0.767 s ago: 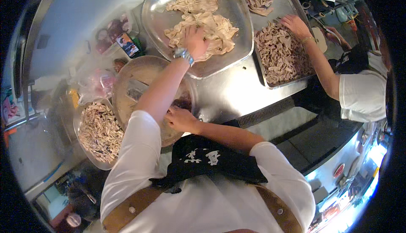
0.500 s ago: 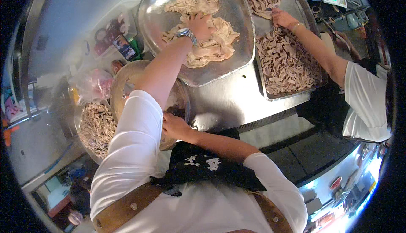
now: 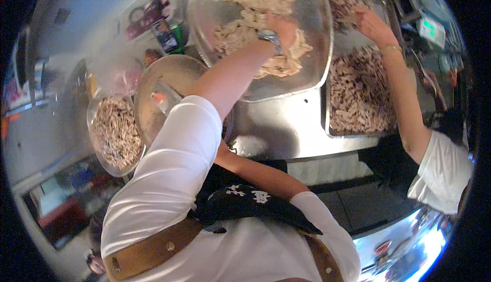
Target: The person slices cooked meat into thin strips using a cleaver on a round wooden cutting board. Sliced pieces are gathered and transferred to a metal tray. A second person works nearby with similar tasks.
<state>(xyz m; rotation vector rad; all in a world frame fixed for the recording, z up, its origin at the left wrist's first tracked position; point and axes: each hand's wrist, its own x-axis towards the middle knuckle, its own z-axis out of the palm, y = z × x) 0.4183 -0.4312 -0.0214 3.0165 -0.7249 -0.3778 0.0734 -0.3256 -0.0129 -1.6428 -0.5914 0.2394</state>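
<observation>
A large steel tray holds pale, folded meat that looks like tripe. My left hand, with a watch at the wrist, reaches down onto the right side of this meat. Its fingers are blurred and partly sunk among the folds, so their grip is unclear. My right arm crosses beneath the left one. Only the back part of my right hand shows, beside the large round bowl; its fingers are hidden behind my left arm. Inside the bowl lies a clear container with an orange-red spot.
To the right, a co-worker's hand touches sliced meat in a rectangular metal tray; more strips fill its near part. A bowl of strips stands at left. A phone, plastic bag and scale are around.
The view has shifted, moving the trays rightward in the picture. My left hand has moved right across the tripe-like meat. My right hand has become mostly hidden behind my left arm.
</observation>
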